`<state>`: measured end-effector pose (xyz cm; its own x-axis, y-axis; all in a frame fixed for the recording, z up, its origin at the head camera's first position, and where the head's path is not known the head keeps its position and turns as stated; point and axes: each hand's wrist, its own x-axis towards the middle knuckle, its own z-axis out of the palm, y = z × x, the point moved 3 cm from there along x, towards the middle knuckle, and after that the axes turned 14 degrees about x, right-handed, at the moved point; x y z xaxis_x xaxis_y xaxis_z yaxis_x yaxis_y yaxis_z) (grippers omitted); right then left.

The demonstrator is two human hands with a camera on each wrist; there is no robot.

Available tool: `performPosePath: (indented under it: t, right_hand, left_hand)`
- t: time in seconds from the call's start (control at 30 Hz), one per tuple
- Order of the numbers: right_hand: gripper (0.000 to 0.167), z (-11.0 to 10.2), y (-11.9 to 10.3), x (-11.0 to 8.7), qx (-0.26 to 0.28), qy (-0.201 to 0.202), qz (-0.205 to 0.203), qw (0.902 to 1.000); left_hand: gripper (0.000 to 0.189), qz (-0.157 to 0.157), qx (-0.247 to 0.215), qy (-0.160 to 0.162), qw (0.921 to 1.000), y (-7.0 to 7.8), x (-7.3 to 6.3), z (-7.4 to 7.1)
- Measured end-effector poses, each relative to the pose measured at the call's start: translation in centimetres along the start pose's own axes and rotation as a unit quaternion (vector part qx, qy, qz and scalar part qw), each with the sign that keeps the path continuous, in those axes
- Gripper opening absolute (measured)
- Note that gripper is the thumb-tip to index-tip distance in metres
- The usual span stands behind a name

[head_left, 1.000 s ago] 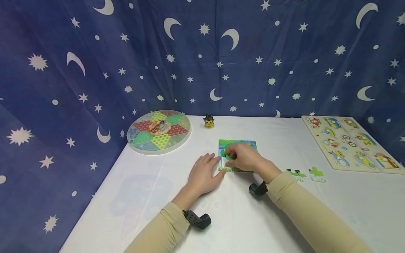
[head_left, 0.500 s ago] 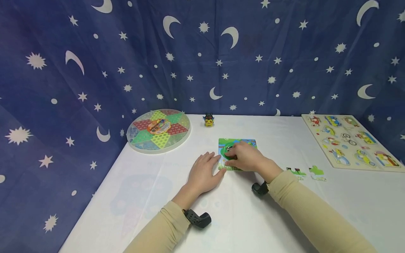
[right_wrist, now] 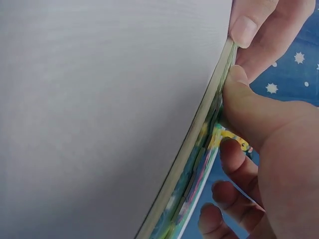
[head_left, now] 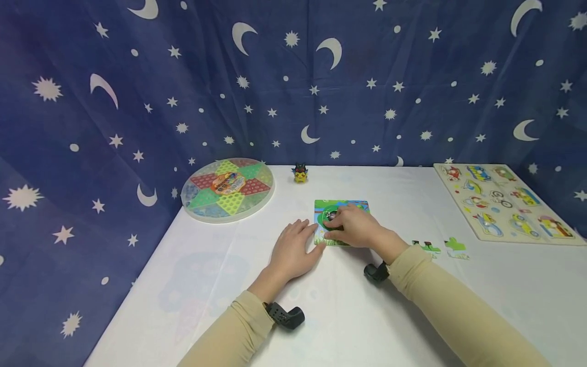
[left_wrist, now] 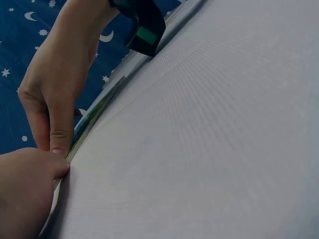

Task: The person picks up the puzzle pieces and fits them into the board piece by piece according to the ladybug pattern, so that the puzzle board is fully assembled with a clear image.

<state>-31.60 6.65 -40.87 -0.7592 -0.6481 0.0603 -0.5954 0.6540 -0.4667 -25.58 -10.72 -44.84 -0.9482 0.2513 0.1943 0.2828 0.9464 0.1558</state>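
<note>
A small green and blue jigsaw board [head_left: 323, 206] lies flat on the white table. My left hand [head_left: 293, 250] rests on the table at its left side, index finger and thumb touching the left edge and near-left corner. Above the board, my right hand [head_left: 357, 227] bends thumb and index finger onto a puzzle piece [head_left: 332, 216] with a dark picture. Fingers partly hide this piece, and the hand covers much of the board's right half. From the right wrist view, the thumb [right_wrist: 237, 79] presses at the board's edge [right_wrist: 204, 114] while the other fingers curl loosely.
Two loose puzzle pieces lie on the right, a green-and-dark piece [head_left: 427, 246] and a green piece [head_left: 456, 245]. A wooden peg puzzle [head_left: 495, 209] sits at far right. Behind are a round Chinese checkers board [head_left: 229, 191] and a small yellow figure [head_left: 300, 173].
The puzzle piece under my right fingers, tilted up a second ago, now looks flat, its dark picture showing. My right hand has barely shifted; my left hand stays put.
</note>
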Motion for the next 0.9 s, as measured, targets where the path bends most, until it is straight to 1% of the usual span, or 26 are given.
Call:
performPosePath:
  t: [0.1, 0.2, 0.33, 0.47, 0.53, 0.6, 0.77, 0.9]
  right_hand:
    - [0.041, -0.1, 0.1, 0.3, 0.001, 0.003, -0.014, 0.9999]
    - [0.039, -0.1, 0.1, 0.3, 0.025, 0.01, -0.014, 0.9995]
    - [0.028, 0.1, -0.1, 0.0, 0.075, 0.022, 0.008, 0.9969]
    - [0.016, 0.2, -0.3, -0.4, 0.083, 0.037, 0.01, 0.9958]
    - [0.013, 0.1, -0.4, -0.7, 0.083, 0.042, 0.008, 0.9956]
    - [0.012, 0.0, -0.4, -1.0, 0.093, 0.043, 0.011, 0.9946]
    - [0.014, -0.6, 0.2, -1.8, 0.144, 0.038, 0.011, 0.9888]
    - [0.014, -1.3, 0.8, -2.5, 0.155, 0.045, 0.019, 0.9867]
  left_hand:
    - [0.059, -0.001, 0.002, 0.003, 1.0, 0.0, 0.0, -0.2]
    - [0.059, -0.001, 0.0, 0.004, 1.0, 0.0, 0.0, -0.1]
    - [0.058, 0.005, -0.008, 0.003, 0.9999, 0.2, -0.1, 0.2]
    - [0.058, 0.007, -0.011, 0.009, 0.9999, 0.4, -0.2, 0.2]
    - [0.058, 0.007, -0.01, 0.01, 0.9999, 0.4, -0.2, 0.2]
    - [0.059, 0.007, -0.009, 0.008, 0.9999, 0.4, -0.2, 0.2]
    - [0.058, 0.006, -0.007, 0.01, 0.9999, 0.3, -0.2, 0.1]
    - [0.058, 0.004, -0.011, 0.013, 0.9999, 0.3, -0.2, 0.1]
